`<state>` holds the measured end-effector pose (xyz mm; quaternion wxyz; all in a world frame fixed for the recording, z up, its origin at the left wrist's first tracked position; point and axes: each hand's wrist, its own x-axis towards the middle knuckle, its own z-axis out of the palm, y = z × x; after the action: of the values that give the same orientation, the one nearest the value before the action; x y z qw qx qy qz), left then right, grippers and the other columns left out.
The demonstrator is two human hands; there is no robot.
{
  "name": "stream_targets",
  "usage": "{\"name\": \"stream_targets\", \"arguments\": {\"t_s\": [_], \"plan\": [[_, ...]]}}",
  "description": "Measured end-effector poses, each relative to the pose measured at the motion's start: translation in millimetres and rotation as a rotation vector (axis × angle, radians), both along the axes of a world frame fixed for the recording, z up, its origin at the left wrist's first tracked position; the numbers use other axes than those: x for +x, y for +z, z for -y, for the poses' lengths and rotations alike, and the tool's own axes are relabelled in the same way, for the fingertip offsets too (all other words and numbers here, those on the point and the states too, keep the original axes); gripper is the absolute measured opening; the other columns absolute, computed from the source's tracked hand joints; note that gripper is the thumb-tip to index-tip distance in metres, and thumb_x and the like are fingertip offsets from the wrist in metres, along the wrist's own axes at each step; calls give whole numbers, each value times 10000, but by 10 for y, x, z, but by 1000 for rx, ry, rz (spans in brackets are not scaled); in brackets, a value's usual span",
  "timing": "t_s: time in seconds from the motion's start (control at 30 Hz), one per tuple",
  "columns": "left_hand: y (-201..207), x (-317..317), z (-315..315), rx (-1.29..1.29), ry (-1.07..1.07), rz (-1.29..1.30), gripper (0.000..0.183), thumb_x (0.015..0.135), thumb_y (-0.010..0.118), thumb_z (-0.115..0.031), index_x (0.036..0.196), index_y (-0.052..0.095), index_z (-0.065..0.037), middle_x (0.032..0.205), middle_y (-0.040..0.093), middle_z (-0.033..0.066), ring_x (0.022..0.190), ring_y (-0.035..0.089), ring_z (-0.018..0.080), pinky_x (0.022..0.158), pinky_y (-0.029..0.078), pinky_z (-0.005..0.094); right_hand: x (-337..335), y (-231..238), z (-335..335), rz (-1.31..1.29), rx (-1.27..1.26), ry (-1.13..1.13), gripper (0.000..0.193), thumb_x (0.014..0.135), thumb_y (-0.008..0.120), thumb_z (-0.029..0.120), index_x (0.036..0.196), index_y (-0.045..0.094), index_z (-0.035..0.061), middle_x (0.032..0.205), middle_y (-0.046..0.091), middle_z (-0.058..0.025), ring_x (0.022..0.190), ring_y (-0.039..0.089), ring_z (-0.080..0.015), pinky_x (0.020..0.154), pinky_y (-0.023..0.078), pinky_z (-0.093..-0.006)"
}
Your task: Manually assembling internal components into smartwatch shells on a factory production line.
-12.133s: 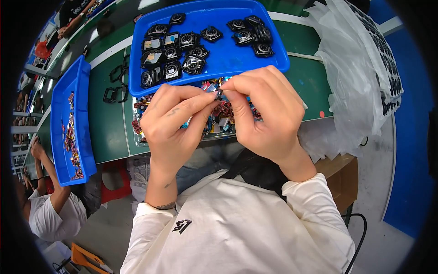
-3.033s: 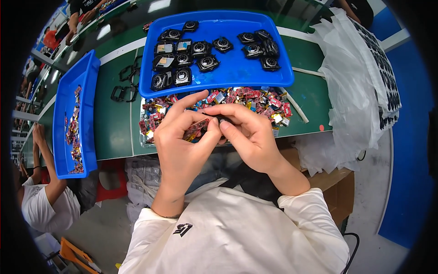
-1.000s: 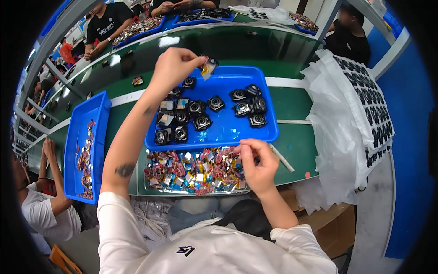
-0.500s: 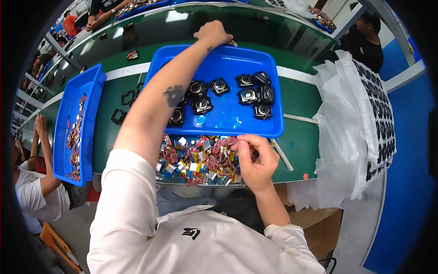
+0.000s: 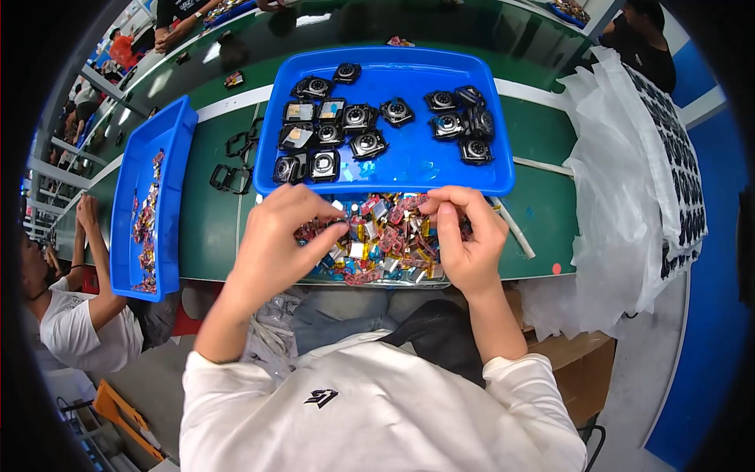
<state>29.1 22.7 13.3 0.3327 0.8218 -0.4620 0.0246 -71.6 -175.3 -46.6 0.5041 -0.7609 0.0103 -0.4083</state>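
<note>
A heap of small electronic parts [image 5: 385,244], red boards with silver and yellow pieces, lies at the table's near edge. Over its left side hovers my left hand [image 5: 283,240], thumb and forefinger apart with nothing visible between them. My right hand [image 5: 476,240] is at the heap's right side, its thumb and forefinger drawn together; whatever they pinch, if anything, cannot be made out. Just beyond both hands, a large blue tray [image 5: 385,59] holds several black watch-like cases [image 5: 367,144], some showing round backs, grouped at its left and right.
A narrower blue tray [image 5: 177,165] with similar parts stands left, near a seated person [image 5: 82,315]. Black frames [image 5: 230,178] lie between the trays. A small part [image 5: 399,41] sits past the large tray. White wrapping [image 5: 613,181] and stacked trays of black pieces [image 5: 668,157] are at right.
My left hand has come back from beyond the large tray to the heap, and a small part now lies out there. My right hand stays by the heap. The view has shifted slightly.
</note>
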Motion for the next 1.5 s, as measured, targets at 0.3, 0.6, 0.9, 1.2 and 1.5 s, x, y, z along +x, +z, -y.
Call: {"name": "stream_targets", "arguments": {"t_s": [0.3, 0.6, 0.9, 1.2, 1.5], "plan": [[-296, -197, -104, -260, 132, 165, 144, 633, 731, 26, 753, 670, -22, 758, 655, 67, 740, 586, 205, 670, 448, 301, -21, 180, -153, 49, -304, -32, 128, 707, 612, -50, 817, 642, 8, 742, 643, -98, 663, 592, -234, 589, 467, -308], [-338, -280, -40, -629, 155, -9, 139, 665, 730, 21, 788, 684, -22, 810, 694, 82, 713, 637, 192, 648, 456, 277, -10, 279, -422, -57, -242, 113, 182, 759, 651, 7, 940, 640, 0, 779, 658, -80, 643, 594, -182, 561, 456, -281], [-396, -329, -27, -598, 66, 222, 212, 628, 745, 25, 818, 687, -50, 821, 680, 58, 718, 621, 201, 635, 462, 282, -2, 287, -490, -106, 520, 437, 185, 833, 614, -20, 1013, 580, -45, 955, 647, -126, 821, 619, -117, 683, 499, -218], [-294, -378, -27, -588, 38, -99, 187, 598, 762, -19, 752, 663, -54, 787, 659, 60, 721, 567, 194, 672, 412, 293, -58, 287, -518, -60, 412, 422, 191, 798, 601, -82, 981, 619, -30, 930, 636, -104, 849, 619, -144, 693, 522, -249], [-333, -422, -81, -517, 98, -143, 118, 631, 738, -14, 707, 653, -44, 674, 630, 37, 627, 552, 156, 587, 417, 273, 22, 245, -317, 222, -624, 144, 304, 553, 736, 22, 851, 685, 53, 868, 626, -69, 682, 590, -206, 545, 483, -292]]}}
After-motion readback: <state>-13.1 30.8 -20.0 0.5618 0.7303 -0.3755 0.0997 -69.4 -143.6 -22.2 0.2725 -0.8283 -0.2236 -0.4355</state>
